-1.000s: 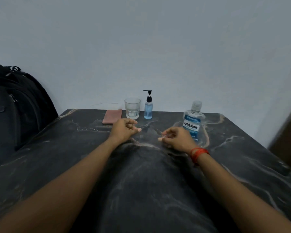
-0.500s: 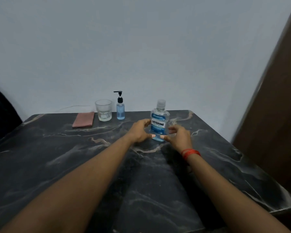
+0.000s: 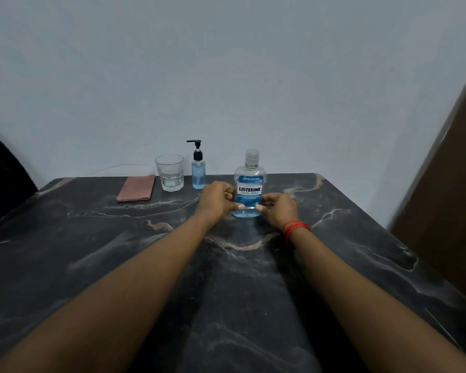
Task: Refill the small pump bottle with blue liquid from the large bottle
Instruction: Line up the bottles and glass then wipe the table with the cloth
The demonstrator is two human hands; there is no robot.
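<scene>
The large clear bottle (image 3: 250, 184) of blue liquid stands upright on the dark marble table (image 3: 92, 238), its clear cap on. My left hand (image 3: 217, 201) sits just left of it and my right hand (image 3: 279, 208) just right. Both have loosely curled fingers. Each thumb points inward across the bottle's lower front, and I cannot tell whether the thumbs touch it. Neither hand wraps round the bottle. The small pump bottle (image 3: 198, 168), black pump on and partly full of blue liquid, stands behind and to the left near the table's far edge.
A glass tumbler (image 3: 169, 172) stands left of the pump bottle, and a folded pink cloth (image 3: 136, 188) lies left of that. A dark bag (image 3: 0, 179) is at the left edge. A brown panel (image 3: 449, 184) rises at the right, past the table's edge.
Both hands moved right from the table's middle to either side of the large bottle. The view swung right with them, then the hands held about still.
</scene>
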